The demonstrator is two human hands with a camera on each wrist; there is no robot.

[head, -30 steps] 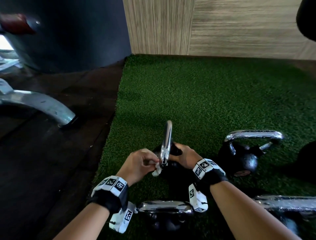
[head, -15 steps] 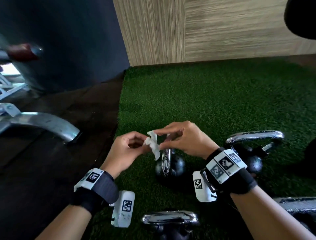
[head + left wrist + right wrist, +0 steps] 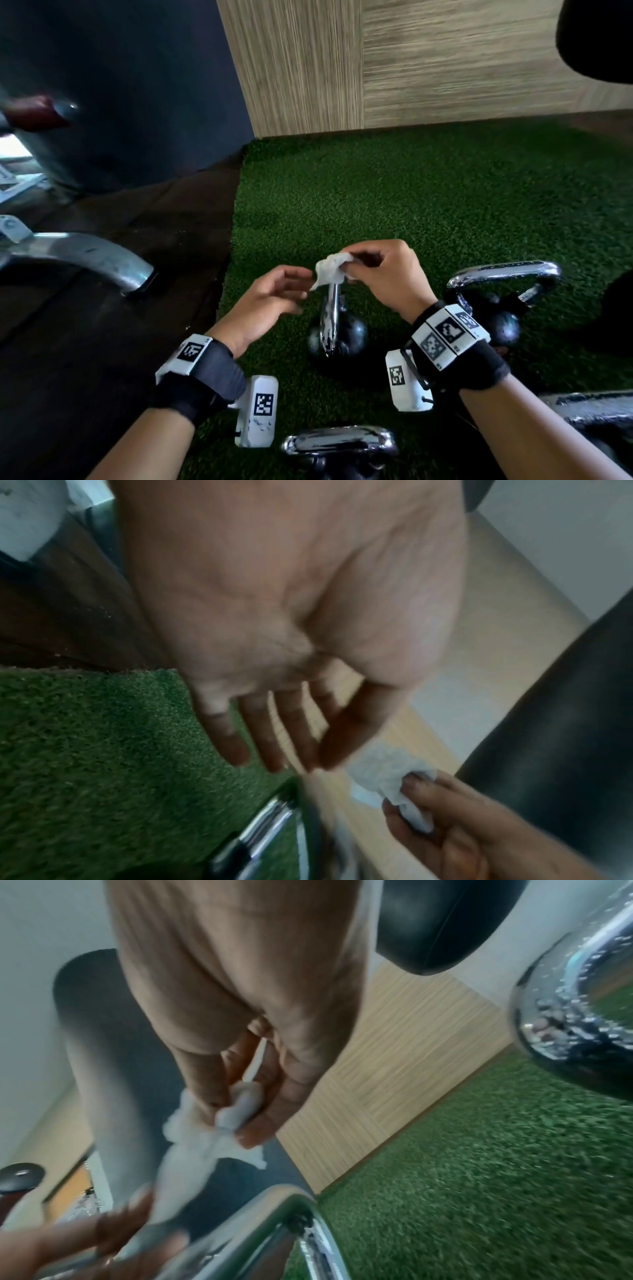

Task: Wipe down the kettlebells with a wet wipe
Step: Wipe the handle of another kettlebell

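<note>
**Refold the wipe before the next pass**

The right hand [image 3: 387, 274] pinches the crumpled wipe [image 3: 330, 272] between thumb and fingertips, just above the chrome handle [image 3: 330, 308] of the middle kettlebell [image 3: 346, 337] on the turf [image 3: 411, 205]. The left hand [image 3: 274, 294] is spread and holds nothing, its fingers just beside the wipe's hanging corner; whether they touch it is blurred.

The step in hand looks like regripping. To do it well, the left fingers should take the loose corner and draw the wipe flat, so a clean, wide face wraps the handle rather than a wad. Then stroke top to base, round the ball too. Three more kettlebells stand near: right [image 3: 503, 308], front [image 3: 339, 445], and one at the lower right edge.
</note>
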